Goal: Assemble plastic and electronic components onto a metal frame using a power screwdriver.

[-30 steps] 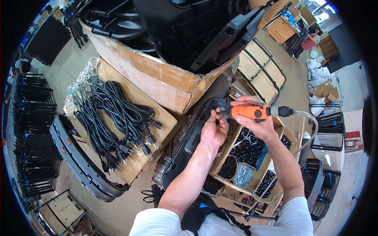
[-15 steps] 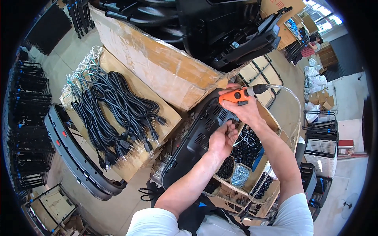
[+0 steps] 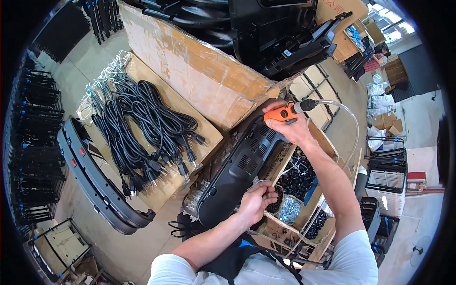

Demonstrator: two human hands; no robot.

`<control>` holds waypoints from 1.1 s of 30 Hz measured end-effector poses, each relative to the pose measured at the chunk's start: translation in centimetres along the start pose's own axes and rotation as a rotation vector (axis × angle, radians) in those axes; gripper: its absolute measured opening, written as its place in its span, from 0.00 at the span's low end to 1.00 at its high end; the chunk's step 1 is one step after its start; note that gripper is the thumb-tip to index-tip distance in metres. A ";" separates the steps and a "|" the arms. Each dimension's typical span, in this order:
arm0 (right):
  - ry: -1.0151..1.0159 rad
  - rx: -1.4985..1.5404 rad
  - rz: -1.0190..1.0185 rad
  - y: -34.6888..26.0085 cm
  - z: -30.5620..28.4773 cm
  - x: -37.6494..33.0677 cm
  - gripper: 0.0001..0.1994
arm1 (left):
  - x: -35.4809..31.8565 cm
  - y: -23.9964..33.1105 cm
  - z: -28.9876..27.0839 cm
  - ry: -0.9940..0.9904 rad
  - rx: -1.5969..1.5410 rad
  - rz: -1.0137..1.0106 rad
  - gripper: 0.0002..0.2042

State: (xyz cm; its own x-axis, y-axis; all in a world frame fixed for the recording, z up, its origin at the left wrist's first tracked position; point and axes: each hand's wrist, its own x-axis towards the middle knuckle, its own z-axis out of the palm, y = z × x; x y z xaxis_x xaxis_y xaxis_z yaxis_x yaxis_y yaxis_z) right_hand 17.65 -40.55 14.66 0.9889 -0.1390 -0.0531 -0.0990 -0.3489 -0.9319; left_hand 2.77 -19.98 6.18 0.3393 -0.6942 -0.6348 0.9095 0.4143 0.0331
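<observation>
My right hand is wrapped round an orange air screwdriver with a clear hose at its back end. The tool's tip is hidden, over the far end of a long black plastic housing with vent slots. My left hand is beside the housing's near right edge, next to a compartment of small black screws. Its fingers are curled together; whatever they may hold cannot be made out.
Right of the housing, a wooden bin holds black plastic parts and silver screws. Bundled black power cords lie on cardboard at left. Curved grey frames stand beside them. A large carton rises beyond.
My left hand has moved down and left, from over the housing's vents to beside the screw compartment. The right hand keeps the screwdriver at the far end. The view has shifted slightly.
</observation>
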 end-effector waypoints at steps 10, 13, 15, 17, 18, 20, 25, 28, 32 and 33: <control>0.099 -0.043 -0.038 1.6 -0.5 -0.9 0.27 | -3.8 0.5 -3.7 0.012 0.306 0.033 0.12; 0.209 0.040 -0.153 -2.1 -0.1 -4.1 0.25 | -5.4 1.8 -3.9 0.037 0.404 0.075 0.14; 0.252 0.152 -0.057 -4.5 -0.7 -8.5 0.25 | -6.4 2.4 -3.7 -0.002 0.410 0.005 0.17; 0.322 0.174 -0.014 -5.0 -1.4 -14.4 0.26 | -6.5 1.5 -3.8 -0.045 0.515 -0.097 0.19; 0.372 0.077 0.024 -5.6 -1.5 -17.6 0.27 | -6.3 0.8 -4.3 -0.101 0.580 -0.144 0.20; 0.528 0.113 0.097 -6.6 -1.3 -24.6 0.26 | -5.7 -1.5 -4.8 -0.202 0.707 -0.275 0.23; 0.939 0.022 0.352 -11.3 1.9 -42.3 0.28 | -4.2 -4.9 -6.0 -0.333 1.279 -0.245 0.32; 1.200 0.054 0.310 -12.3 5.6 -53.3 0.29 | -6.0 -5.6 -5.3 -0.677 2.027 -0.050 0.29; 1.607 0.278 0.427 -7.3 12.2 -62.8 0.28 | -9.1 -7.8 -5.7 -0.821 2.497 -0.002 0.32; 1.671 0.340 0.483 -4.7 13.6 -64.5 0.26 | -8.9 -8.3 -5.5 -0.835 2.505 0.009 0.32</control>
State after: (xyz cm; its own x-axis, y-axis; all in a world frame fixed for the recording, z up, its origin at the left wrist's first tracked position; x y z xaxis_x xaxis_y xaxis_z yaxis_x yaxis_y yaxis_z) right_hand -44.18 -17.32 17.54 -0.2981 -0.9451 -0.1338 -0.0801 0.1644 -0.9831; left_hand -9.15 -14.02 7.24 -0.1968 -0.8895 -0.4123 -0.7097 -0.1609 0.6858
